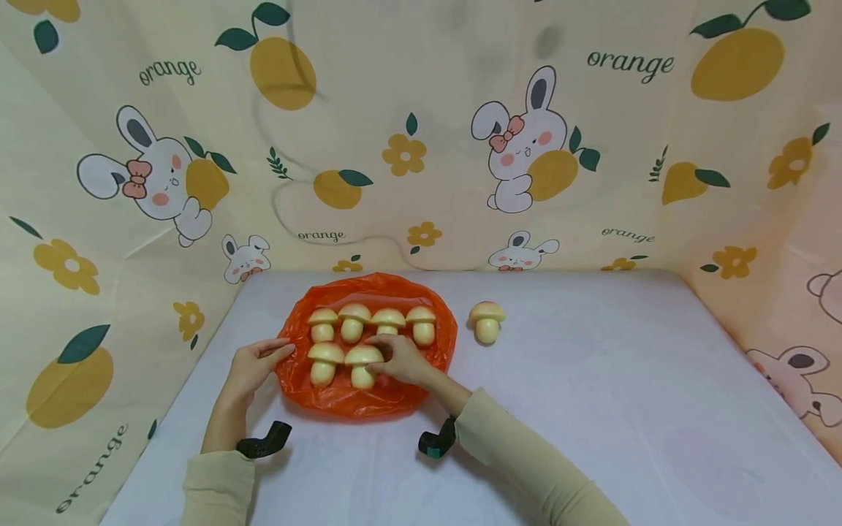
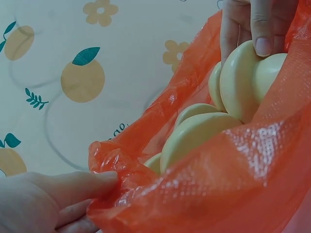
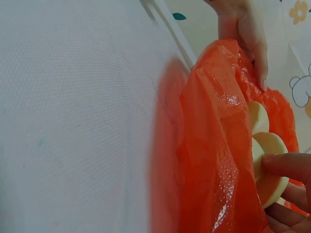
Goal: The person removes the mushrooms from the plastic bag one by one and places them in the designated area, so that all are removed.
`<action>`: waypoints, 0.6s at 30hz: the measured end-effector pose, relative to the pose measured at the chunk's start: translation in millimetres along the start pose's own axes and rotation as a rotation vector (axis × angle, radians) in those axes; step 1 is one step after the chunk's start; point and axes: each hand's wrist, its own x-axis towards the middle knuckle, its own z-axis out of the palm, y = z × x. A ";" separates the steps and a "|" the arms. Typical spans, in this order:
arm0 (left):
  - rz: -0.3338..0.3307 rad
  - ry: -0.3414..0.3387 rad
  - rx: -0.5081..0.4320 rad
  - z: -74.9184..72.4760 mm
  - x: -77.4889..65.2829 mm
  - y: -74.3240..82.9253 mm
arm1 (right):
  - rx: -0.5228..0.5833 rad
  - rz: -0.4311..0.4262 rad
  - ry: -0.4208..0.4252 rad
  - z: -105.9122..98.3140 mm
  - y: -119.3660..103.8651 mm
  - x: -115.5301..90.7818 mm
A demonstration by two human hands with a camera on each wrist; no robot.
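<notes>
A red plastic bag, its rim spread wide, holds several cream toy mushrooms in two rows. My right hand pinches the front-row mushroom inside the bag; in the right wrist view, thumb and fingers are around its cap. At the bag's left side, my left hand pinches the rim. The left wrist view shows that thumb on the crinkled plastic, with the other fingers partly hidden beneath. Outside the bag, another mushroom stands upright to the right.
The white tabletop extends right of the bag. A printed cloth with rabbits and oranges rises behind and at both sides. Black wrist mounts sit on both forearms, close above the table.
</notes>
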 end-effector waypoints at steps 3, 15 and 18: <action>-0.002 0.001 0.001 0.2 0.1 -0.1 | 0.000 -0.012 0.010 -0.4 0.3 0.3; 0.003 0.009 0.001 -0.9 -1.0 0.9 | 0.042 0.013 -0.001 -13.8 -11.2 -4.5; 0.004 0.010 0.004 -0.8 -1.3 1.2 | 0.072 0.011 -0.007 -17.0 -13.2 -6.3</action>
